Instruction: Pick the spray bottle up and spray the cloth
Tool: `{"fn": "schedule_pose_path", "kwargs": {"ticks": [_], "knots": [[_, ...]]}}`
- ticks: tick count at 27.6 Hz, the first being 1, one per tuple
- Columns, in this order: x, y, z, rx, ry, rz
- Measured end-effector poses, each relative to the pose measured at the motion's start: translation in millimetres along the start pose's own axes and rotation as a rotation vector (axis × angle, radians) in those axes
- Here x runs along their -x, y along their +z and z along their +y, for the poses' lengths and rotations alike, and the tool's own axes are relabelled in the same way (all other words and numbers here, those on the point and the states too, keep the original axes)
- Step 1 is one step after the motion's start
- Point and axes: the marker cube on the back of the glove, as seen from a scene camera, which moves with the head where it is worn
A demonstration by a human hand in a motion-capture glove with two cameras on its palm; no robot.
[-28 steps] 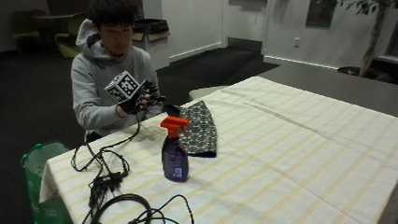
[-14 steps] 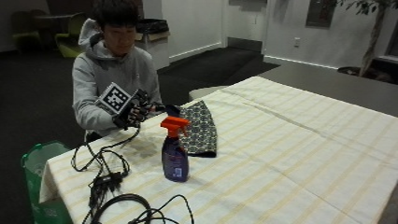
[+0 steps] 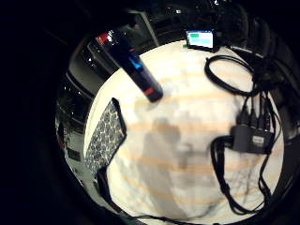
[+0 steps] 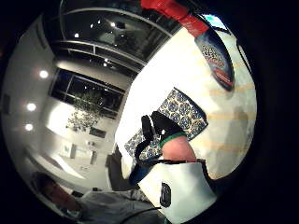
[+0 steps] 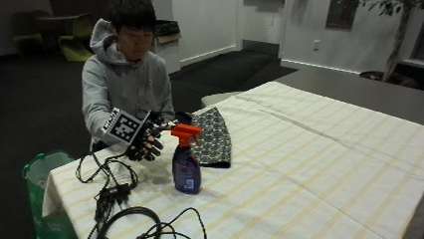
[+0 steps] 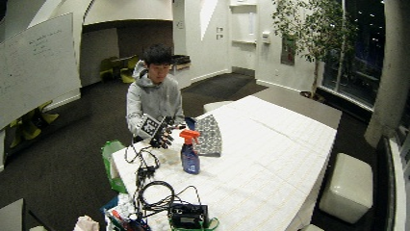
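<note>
One second ago the gloved right hand [image 5: 147, 142] was up near the person's chest; now it is lower and nearer to the spray bottle [image 5: 186, 160], just left of its orange trigger, fingers spread and holding nothing. The bottle stands upright on the table [image 5: 318, 164], the patterned cloth [image 5: 213, 135] just behind it. The reach has begun, I think.

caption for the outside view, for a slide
Gloved right hand reaches, fingers open, toward upright spray bottle beside patterned cloth.

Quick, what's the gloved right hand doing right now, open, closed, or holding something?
Gloved right hand: open, fingers spread, holding nothing, beside the spray bottle but not touching it.
</note>
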Motion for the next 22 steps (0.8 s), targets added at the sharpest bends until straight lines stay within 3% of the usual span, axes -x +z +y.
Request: {"fn": "schedule_pose_path", "kwargs": {"ticks": [7, 15, 22], "knots": [[-20, 16, -37, 0.117, 0.134, -0.132], [-25, 55, -64, 0.071, 0.183, -0.441], [-20, 74, -86, -0.057, 0.214, -0.498]]}}
